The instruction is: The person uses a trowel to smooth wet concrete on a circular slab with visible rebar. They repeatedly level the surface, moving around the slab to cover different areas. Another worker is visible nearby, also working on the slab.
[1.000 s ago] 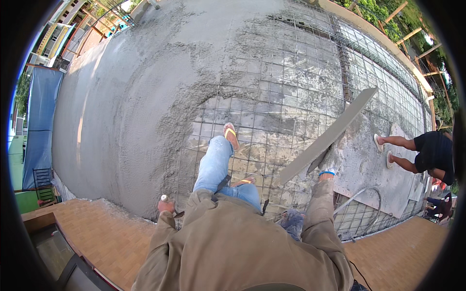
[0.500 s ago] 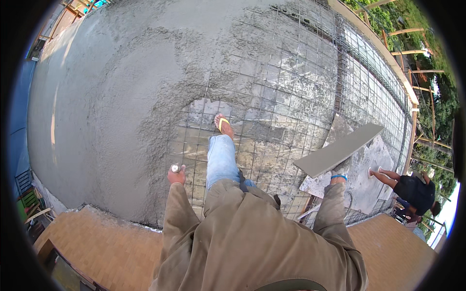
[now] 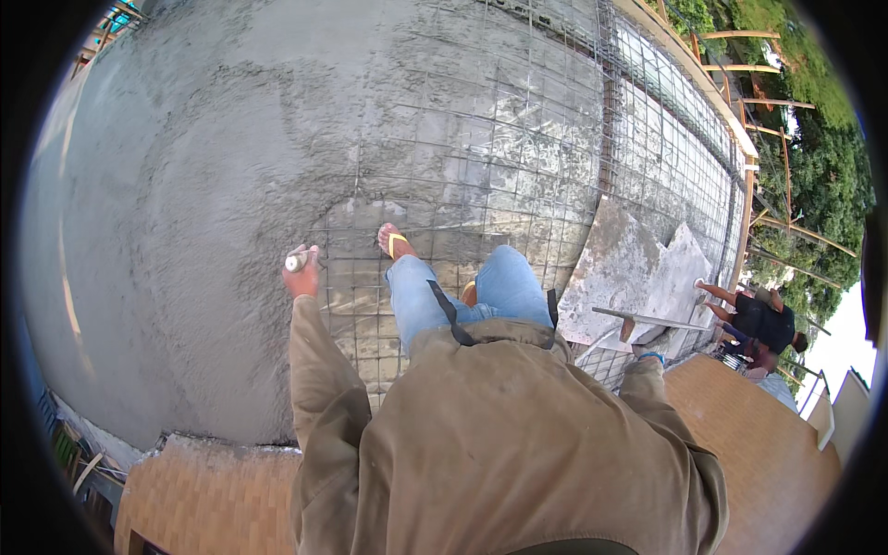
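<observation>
My left hand [image 3: 302, 273] is closed around a small object with a pale round end [image 3: 295, 263]; its full shape is hidden in the fist. It hovers over the edge of the wet concrete [image 3: 213, 268]. On the other side, my right hand [image 3: 645, 352], below a blue wristband, grips a long flat grey float [image 3: 666, 321]. The float is seen nearly edge-on, with a short brownish block [image 3: 627, 327] on it, and the fingers are partly hidden. Steel mesh [image 3: 546, 213] lies around my feet; my left foot [image 3: 390, 242] wears a yellow-strapped flip-flop.
Flat grey sheets [image 3: 601, 277] lie on the mesh at right. Beyond them another person [image 3: 763, 319] in dark clothes bends over. A timber edge board [image 3: 689, 69] borders the far right, with trees outside. Brown tiled surface [image 3: 213, 495] lies behind me.
The float has turned from showing its broad face to nearly edge-on and come lower, nearer my body. My left hand has shifted forward and left. Both knees now show.
</observation>
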Available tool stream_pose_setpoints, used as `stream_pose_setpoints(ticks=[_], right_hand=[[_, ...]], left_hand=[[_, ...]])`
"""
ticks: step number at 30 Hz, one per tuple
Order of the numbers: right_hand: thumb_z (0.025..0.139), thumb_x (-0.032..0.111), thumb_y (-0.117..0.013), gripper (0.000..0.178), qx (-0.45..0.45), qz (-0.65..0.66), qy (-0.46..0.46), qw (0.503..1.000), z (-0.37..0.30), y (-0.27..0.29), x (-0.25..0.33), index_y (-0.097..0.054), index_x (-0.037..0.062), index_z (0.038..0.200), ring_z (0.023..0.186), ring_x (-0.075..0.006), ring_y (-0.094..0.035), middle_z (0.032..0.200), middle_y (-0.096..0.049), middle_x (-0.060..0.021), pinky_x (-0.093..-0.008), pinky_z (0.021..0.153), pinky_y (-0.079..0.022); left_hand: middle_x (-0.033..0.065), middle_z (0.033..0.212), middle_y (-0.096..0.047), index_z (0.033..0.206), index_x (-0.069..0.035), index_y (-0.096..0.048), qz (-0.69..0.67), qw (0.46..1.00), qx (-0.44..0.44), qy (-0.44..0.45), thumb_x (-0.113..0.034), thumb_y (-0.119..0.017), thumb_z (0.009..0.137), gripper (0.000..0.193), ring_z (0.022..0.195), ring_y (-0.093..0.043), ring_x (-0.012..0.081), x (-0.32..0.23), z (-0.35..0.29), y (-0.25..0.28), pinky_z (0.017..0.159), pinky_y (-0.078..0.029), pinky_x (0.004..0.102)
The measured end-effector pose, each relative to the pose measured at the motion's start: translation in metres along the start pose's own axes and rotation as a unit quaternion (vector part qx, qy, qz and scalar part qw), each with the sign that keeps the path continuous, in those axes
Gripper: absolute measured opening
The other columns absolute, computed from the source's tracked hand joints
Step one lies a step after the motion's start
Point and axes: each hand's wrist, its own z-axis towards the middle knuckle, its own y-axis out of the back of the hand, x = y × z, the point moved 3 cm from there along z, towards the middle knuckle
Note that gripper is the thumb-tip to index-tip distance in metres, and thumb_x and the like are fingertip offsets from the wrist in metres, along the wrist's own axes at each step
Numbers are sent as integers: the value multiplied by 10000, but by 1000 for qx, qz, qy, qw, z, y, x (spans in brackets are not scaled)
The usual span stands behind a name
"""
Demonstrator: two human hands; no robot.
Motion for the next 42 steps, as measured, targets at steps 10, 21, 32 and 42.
stream_pose_setpoints(ticks=[10, 21, 32, 42], right_hand=[[1086, 500, -487, 491, 22, 0, -73, 997, 47, -67, -30, -613, 124, 1377, 1161, -245, -639, 1303, -679, -60, -437, 1018, -522], [1070, 523, -514, 501, 215, -77, -127, 965, 252, -407, -5, -629, 131, 1360, 1142, -251, -650, 1283, -690, -55, -443, 994, -533], [1051, 551, -550, 522, 492, -118, -201, 839, 337, -863, -58, -638, 139, 1358, 1119, -253, -660, 1261, -701, -48, -440, 969, -543], [1037, 426, -652, 562, 616, -462, 133, 624, 161, -1038, -84, -598, 38, 1440, 1045, -269, -690, 1213, -737, -95, -390, 894, -560]], left_hand=[[184, 1103, -769, 1148, -43, -747, 293, 926, -44, 234, -449, -919, 761, 587, 1045, -731, 359, 138, -107, 60, 920, -567, 464], [160, 1052, -778, 1096, -41, -754, 187, 943, -188, 199, -363, -913, 785, 475, 983, -746, 306, 57, -150, -47, 882, -569, 424], [98, 1031, -766, 1124, -42, -743, 135, 934, -321, 79, -200, -892, 820, 374, 966, -718, 194, -243, -165, -168, 888, -560, 344], [152, 1169, -741, 1121, -56, -729, 279, 910, -299, -66, -218, -893, 804, 392, 1106, -694, 353, -342, -148, -222, 976, -533, 453]])
